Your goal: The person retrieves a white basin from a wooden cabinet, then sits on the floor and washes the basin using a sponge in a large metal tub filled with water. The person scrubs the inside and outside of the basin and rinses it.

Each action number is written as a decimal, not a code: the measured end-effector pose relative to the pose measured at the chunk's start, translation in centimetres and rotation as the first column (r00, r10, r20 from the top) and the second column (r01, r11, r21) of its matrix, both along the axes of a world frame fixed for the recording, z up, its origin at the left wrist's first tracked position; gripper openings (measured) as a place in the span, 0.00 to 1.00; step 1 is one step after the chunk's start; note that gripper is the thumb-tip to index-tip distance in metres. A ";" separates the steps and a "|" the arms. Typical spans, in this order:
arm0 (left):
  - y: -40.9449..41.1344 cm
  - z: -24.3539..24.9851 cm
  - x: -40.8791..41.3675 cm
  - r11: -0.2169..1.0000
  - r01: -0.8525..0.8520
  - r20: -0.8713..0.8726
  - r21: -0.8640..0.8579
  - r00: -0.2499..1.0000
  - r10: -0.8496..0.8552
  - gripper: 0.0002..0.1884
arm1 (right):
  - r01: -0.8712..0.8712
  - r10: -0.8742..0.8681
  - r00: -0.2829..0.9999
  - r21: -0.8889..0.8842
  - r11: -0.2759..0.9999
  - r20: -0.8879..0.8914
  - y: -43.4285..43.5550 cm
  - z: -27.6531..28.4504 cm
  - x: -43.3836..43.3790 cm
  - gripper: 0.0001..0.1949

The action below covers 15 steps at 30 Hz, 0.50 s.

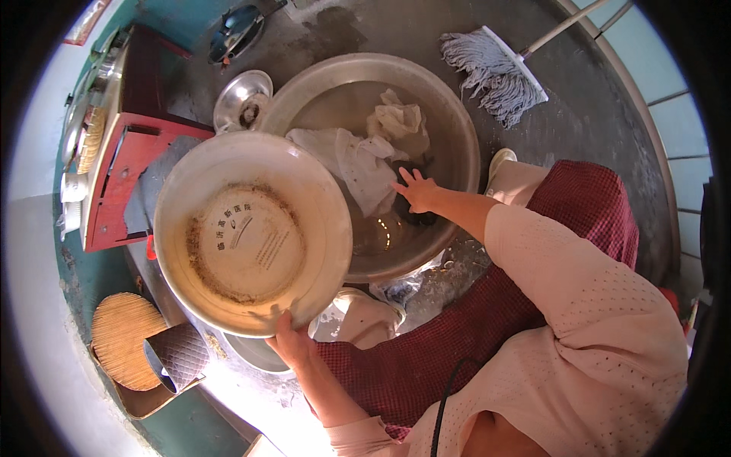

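My left hand [292,341] grips the near rim of a cream-coloured basin [320,245], thumb on the inner side. The basin is tilted towards me, with brown grime ringing its printed bottom. Over a large metal washtub [464,137] of cloudy water, my right hand [417,191] is held with its fingers spread. Its fingertips come close to a wet white cloth [368,171]; I cannot tell whether they touch. Another crumpled off-white cloth or bag [400,121] lies farther back in the water. Something dark, hard to make out, sits below my right hand.
A string mop [494,71] lies on the floor at back right. A metal bowl [243,100] stands beside the tub, a dark pan [236,33] behind it. Left are a red cabinet [128,171] and a round woven mat [125,337]. Another basin [257,351] sits beneath the held one.
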<state>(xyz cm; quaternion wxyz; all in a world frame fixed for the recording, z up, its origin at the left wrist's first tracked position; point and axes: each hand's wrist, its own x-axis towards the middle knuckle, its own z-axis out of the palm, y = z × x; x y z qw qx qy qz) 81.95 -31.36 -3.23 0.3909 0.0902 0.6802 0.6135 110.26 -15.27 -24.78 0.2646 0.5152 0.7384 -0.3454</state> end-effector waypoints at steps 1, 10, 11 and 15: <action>0.0 -0.3 -0.1 0.999 0.014 -0.006 -0.038 1.000 -0.014 0.32 | 0.028 -0.028 1.000 -0.019 0.999 -0.001 -0.1 -0.7 -0.4 0.46; 0.5 -2.3 1.0 0.989 0.079 0.076 -0.126 0.995 -0.070 0.33 | 0.185 -0.185 0.983 -0.164 0.969 0.016 -0.3 -5.1 2.9 0.36; 0.3 -2.8 0.7 0.987 0.135 0.102 -0.085 0.987 -0.126 0.33 | 0.296 -0.308 0.948 -0.132 0.946 -0.078 -0.4 -4.2 3.5 0.28; 0.0 -3.0 0.7 0.986 0.126 0.237 -0.109 0.967 -0.097 0.33 | 0.759 -0.906 -0.009 -0.592 0.270 -0.424 0.4 3.6 4.3 0.17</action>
